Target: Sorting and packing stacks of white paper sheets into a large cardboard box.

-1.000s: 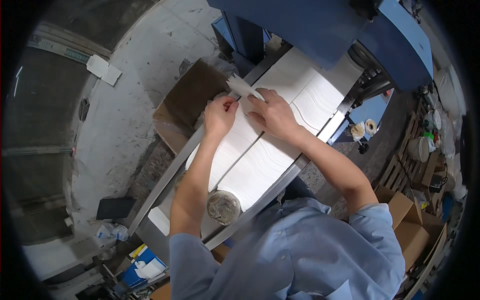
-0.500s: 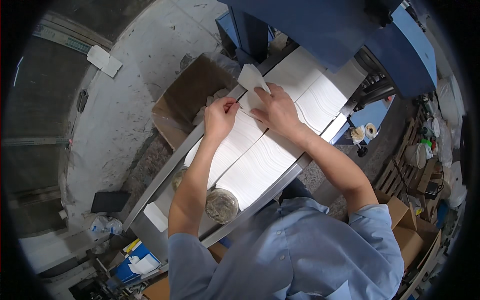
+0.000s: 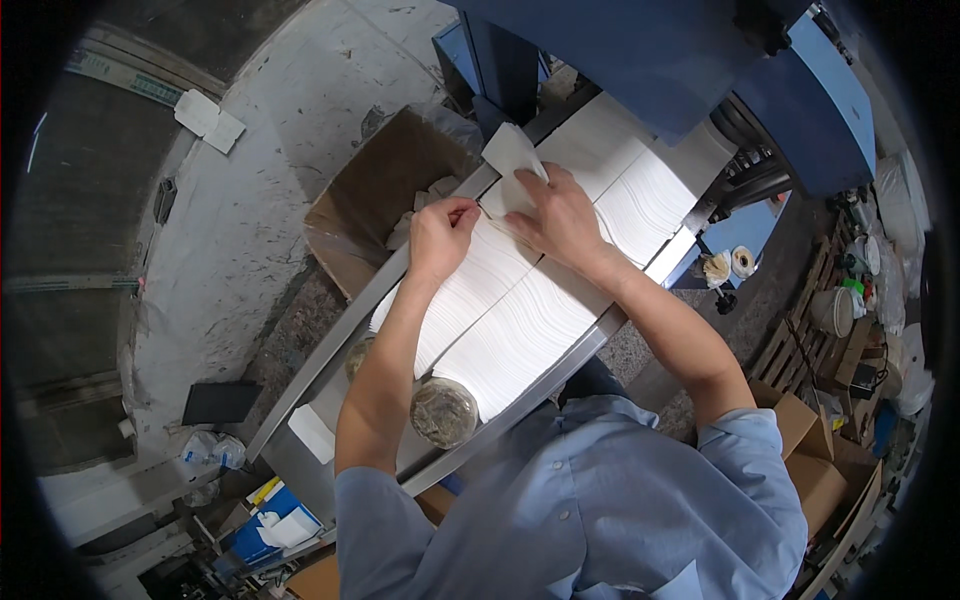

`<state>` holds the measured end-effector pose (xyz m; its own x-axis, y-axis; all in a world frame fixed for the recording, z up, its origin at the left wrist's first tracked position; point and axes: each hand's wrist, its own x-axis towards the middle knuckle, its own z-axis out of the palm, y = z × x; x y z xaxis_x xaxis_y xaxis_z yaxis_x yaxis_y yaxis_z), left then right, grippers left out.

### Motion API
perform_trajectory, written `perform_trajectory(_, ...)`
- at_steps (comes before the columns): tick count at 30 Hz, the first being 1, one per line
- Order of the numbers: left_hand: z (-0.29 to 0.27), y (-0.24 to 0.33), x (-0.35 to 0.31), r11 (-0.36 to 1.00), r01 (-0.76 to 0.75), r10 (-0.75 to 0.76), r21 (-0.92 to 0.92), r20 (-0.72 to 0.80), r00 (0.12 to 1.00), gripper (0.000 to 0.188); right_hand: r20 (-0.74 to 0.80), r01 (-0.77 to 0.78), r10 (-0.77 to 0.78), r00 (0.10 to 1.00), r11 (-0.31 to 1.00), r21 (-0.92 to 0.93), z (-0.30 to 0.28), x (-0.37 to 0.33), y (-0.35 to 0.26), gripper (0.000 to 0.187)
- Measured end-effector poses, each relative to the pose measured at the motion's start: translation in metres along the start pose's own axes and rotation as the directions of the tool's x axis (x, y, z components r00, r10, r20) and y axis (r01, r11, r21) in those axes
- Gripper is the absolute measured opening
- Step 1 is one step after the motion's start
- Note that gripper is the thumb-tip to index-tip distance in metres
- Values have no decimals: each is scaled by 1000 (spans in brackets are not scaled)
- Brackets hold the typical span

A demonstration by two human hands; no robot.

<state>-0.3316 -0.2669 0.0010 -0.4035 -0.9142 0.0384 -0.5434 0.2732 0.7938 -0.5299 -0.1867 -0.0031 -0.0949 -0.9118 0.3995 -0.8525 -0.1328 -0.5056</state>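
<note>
Rows of thin folded white paper sheets [image 3: 480, 300] lie overlapped in a metal tray [image 3: 335, 245] in front of me. Over the far part of the rows, my right hand [image 3: 567, 220] curls its fingers round a raised piece of folded white paper [image 3: 514, 153], which tilts up at the tray's far left edge. Close by on the left, my left hand [image 3: 440, 238] is closed in a pinch, thumb against fingers, just above the paper edges. What it pinches, if anything, is too small to name. A round, clear-wrapped weight [image 3: 443, 412] rests against the near end of the rows.
A blue machine [image 3: 620, 60] stands over the tray's far end. Beyond the left rail sits an open cardboard box [image 3: 385, 185] lined with plastic. A small white block [image 3: 312, 433] lies in the tray's near end. More cardboard boxes [image 3: 810, 450] stand at my right.
My right hand has shifted slightly right, and the raised paper has moved a little with it and tilted. My left hand stays almost in place.
</note>
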Motion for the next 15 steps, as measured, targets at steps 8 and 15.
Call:
perform_trajectory(8, 2, -6, 2, 999, -43, 44, 15, -22, 999, 20, -14, -44, 44, 999, 999, -6, 6, 3, 5, 59)
perform_trajectory(15, 6, 1, 5, 998, -53, 54, 28, -47, 997, 24, 41, -95, 91, 995, 990, 108, -3, 1, -7, 60)
